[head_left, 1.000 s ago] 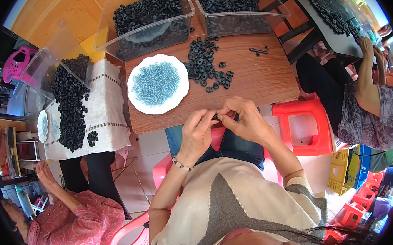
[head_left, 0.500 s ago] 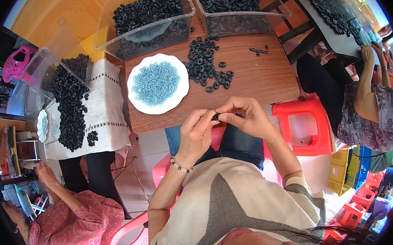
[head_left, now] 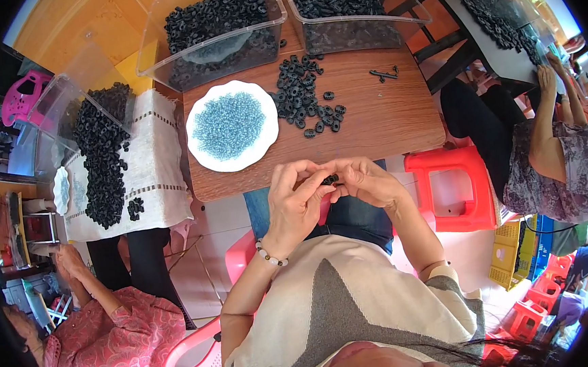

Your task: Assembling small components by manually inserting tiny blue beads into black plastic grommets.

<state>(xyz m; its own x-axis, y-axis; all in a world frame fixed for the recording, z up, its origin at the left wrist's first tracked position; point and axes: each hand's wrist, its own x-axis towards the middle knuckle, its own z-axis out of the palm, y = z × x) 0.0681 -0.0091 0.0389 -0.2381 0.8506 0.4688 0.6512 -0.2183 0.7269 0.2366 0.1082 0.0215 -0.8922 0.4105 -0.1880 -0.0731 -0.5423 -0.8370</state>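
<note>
Both hands meet just off the near edge of the brown table, holding one small black ring-like part (head_left: 330, 179) between them. My left hand (head_left: 296, 195), with a beaded bracelet on its wrist, pinches the part with thumb and fingers. My right hand (head_left: 367, 182) closes on its other side, fingers curled. Beyond my hands lies a loose pile of the same black parts (head_left: 296, 91). Left of the pile stands a white scalloped plate (head_left: 272, 138) heaped with small clear bluish beads (head_left: 228, 125). A small black rod-shaped piece (head_left: 383, 75) lies to the right.
Two clear plastic bins (head_left: 226, 48) full of black parts stand at the table's far side. A cloth-covered table (head_left: 158, 145) with more parts is on the left, beside a person in pink (head_left: 121, 339). A red stool (head_left: 451, 186) stands right, near another person at work (head_left: 548, 166).
My right hand has turned and its fingers have curled closer round the black part, which now shows more. The left hand has shifted slightly. The whole view has moved a little.
</note>
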